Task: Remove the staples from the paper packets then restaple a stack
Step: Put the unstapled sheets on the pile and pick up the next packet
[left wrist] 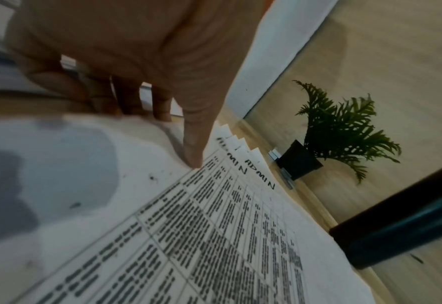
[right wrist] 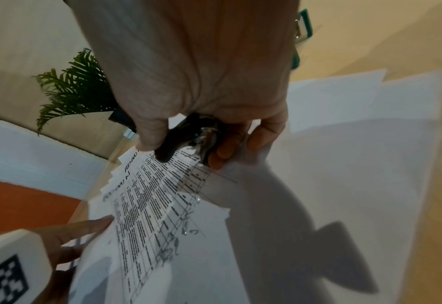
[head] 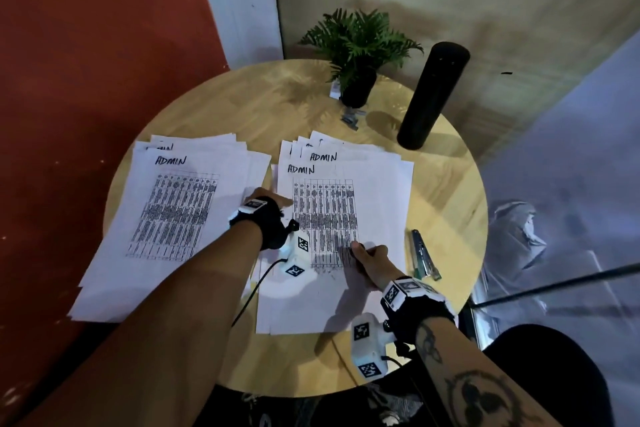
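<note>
The right hand (right wrist: 201, 82) grips a black staple remover (right wrist: 186, 139) over the right paper pile (head: 363, 288) on the surface (head: 446, 204); left hand (head: 266, 204), fingers (left wrist: 193, 148) straight, pins its left edge. If that hold slackens, the loose fanned sheets could slide apart

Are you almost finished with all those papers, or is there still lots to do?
Can't tell how many are done: two piles of sheets lie on the table, left pile and right pile, and no staples show clearly. In hand: the right hand grips a black staple remover over the right pile, while the left hand touches its edge. Left: restapling; the green stapler lies untouched beside the papers.
</note>
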### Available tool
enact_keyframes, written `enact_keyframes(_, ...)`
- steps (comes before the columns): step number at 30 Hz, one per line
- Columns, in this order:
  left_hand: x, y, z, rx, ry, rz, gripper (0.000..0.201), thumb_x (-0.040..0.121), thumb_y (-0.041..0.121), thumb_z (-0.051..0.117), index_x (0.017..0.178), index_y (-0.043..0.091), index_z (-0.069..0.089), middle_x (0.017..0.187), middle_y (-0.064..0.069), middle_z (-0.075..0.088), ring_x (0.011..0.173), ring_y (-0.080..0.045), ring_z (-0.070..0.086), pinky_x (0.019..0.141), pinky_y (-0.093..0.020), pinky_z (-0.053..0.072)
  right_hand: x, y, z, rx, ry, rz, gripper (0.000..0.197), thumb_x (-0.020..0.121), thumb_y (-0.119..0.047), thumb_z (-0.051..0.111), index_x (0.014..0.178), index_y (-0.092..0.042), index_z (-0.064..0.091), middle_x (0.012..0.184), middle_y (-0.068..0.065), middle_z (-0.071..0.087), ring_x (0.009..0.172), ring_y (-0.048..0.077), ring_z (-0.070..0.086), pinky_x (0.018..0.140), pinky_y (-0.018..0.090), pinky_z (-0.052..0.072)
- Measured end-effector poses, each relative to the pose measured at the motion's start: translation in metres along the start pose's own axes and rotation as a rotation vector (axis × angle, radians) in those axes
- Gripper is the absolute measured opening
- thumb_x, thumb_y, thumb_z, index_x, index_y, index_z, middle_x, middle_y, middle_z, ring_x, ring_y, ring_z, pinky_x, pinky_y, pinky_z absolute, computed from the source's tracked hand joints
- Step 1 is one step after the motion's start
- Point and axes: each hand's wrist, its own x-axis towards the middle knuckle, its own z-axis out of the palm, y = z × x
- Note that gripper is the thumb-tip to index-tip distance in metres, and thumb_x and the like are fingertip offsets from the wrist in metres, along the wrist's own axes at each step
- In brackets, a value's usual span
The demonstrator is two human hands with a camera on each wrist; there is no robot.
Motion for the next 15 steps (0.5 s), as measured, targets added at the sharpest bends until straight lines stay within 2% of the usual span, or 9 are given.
enact_keyframes(3, 0.003, -0.003, -0.005, 0.004, 0.071, 0.036, 0.061, 0.075, 0.034, 0.077, 0.119, 0.001, 0.051, 0.112, -0.016, 0.067, 0.096, -0.029, 0.066, 0.082, -0.031, 0.050, 0.000, 0.000, -0.001, -0.016, -0.007, -0.009, 0.047, 0.092, -0.046, 0.048, 0.105, -0.005, 0.030, 0.089, 0.009, 0.048, 0.089, 0.022, 0.049, 0.086, 0.032, 0.043)
enact_keyframes(5, 0.008, -0.006, -0.004, 0.066, 0.113, 0.122, 0.066, 0.075, 0.031, 0.078, 0.129, 0.007, 0.048, 0.120, -0.017, 0.062, 0.105, -0.034, 0.062, 0.088, -0.040, 0.051, -0.002, -0.001, -0.001, -0.011, -0.004, -0.027, 0.044, 0.093, -0.043, 0.048, 0.102, -0.006, 0.028, 0.096, 0.011, 0.047, 0.089, 0.020, 0.048, 0.084, 0.030, 0.042)
enact_keyframes(6, 0.005, -0.005, -0.004, 0.099, 0.101, 0.170, 0.069, 0.076, 0.031, 0.076, 0.135, 0.012, 0.045, 0.122, -0.018, 0.061, 0.106, -0.035, 0.061, 0.087, -0.041, 0.052, -0.003, -0.001, -0.001, -0.005, -0.002, -0.036, 0.043, 0.093, -0.043, 0.048, 0.102, -0.006, 0.027, 0.094, 0.010, 0.046, 0.089, 0.020, 0.047, 0.084, 0.029, 0.041)
enact_keyframes(8, 0.005, -0.007, -0.001, 0.029, 0.040, 0.213, 0.075, 0.079, 0.026, 0.075, 0.142, 0.014, 0.037, 0.123, -0.018, 0.060, 0.092, -0.035, 0.063, 0.064, -0.031, 0.057, -0.003, -0.001, -0.001, 0.002, -0.004, -0.042, 0.044, 0.093, -0.043, 0.048, 0.102, -0.006, 0.027, 0.083, 0.005, 0.045, 0.088, 0.020, 0.047, 0.085, 0.031, 0.043)
enact_keyframes(9, 0.004, -0.007, 0.001, -0.025, 0.005, 0.211, 0.076, 0.080, 0.023, 0.074, 0.143, 0.012, 0.034, 0.123, -0.017, 0.060, 0.088, -0.033, 0.063, 0.054, -0.024, 0.054, -0.003, 0.000, -0.001, -0.002, -0.003, -0.041, 0.044, 0.093, -0.044, 0.048, 0.101, -0.006, 0.027, 0.079, 0.003, 0.043, 0.088, 0.021, 0.048, 0.086, 0.033, 0.043)
enact_keyframes(10, 0.005, -0.010, 0.003, -0.067, -0.031, 0.201, 0.074, 0.081, 0.021, 0.073, 0.143, 0.009, 0.034, 0.126, -0.016, 0.058, 0.092, -0.033, 0.062, 0.058, -0.021, 0.053, -0.003, 0.000, -0.001, -0.003, -0.004, -0.040, 0.045, 0.093, -0.044, 0.048, 0.101, -0.006, 0.027, 0.077, 0.002, 0.042, 0.088, 0.021, 0.048, 0.086, 0.033, 0.043)
enact_keyframes(12, 0.003, -0.015, 0.005, -0.160, -0.127, 0.124, 0.066, 0.084, 0.020, 0.070, 0.138, -0.001, 0.039, 0.135, -0.014, 0.051, 0.116, -0.032, 0.054, 0.088, -0.028, 0.048, -0.004, 0.000, -0.001, -0.003, -0.004, -0.039, 0.045, 0.093, -0.044, 0.048, 0.101, -0.006, 0.027, 0.080, 0.004, 0.044, 0.089, 0.021, 0.048, 0.086, 0.033, 0.043)
enact_keyframes(13, 0.003, -0.019, 0.005, -0.196, -0.172, 0.097, 0.062, 0.085, 0.021, 0.068, 0.136, -0.002, 0.041, 0.137, -0.012, 0.048, 0.123, -0.030, 0.049, 0.097, -0.030, 0.041, -0.004, -0.001, -0.001, -0.006, -0.004, -0.041, 0.045, 0.093, -0.044, 0.048, 0.101, -0.006, 0.026, 0.086, 0.006, 0.045, 0.089, 0.021, 0.048, 0.087, 0.034, 0.043)
enact_keyframes(15, 0.008, -0.024, 0.006, -0.254, -0.190, 0.122, 0.059, 0.084, 0.020, 0.070, 0.135, 0.001, 0.046, 0.136, -0.010, 0.050, 0.124, -0.026, 0.049, 0.101, -0.030, 0.039, -0.005, -0.001, -0.001, -0.012, -0.004, -0.045, 0.045, 0.093, -0.045, 0.047, 0.102, -0.006, 0.027, 0.095, 0.011, 0.046, 0.090, 0.022, 0.048, 0.089, 0.036, 0.043)
